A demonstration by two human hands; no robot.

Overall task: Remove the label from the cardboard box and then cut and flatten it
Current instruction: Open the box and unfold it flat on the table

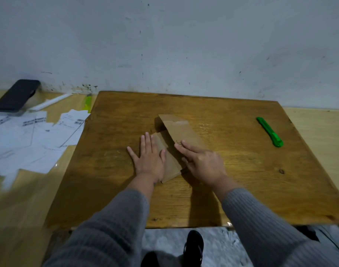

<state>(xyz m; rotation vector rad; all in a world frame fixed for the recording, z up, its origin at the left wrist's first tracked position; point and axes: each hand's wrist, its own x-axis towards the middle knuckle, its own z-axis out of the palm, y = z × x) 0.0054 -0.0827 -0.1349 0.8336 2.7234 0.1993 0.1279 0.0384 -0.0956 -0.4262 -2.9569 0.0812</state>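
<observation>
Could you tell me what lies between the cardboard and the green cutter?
Nothing: in the head view, only bare board separates the cardboard from the cutter.

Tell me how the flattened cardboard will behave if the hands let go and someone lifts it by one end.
The cardboard is thin, so probably light. Its far flap already stands off the board, so it will likely spring open. It should bend at its creases rather than stay stiff.

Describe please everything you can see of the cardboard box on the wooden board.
The cardboard box is plain brown, with no label visible on it, and already pressed nearly flat on the wooden board. One long panel runs away from the person, with a tape-like patch near its far end and a small dark scribble. A lower panel lies beside it. The left hand presses flat on the lower panel; the right hand presses the long one with its fingertips.
</observation>
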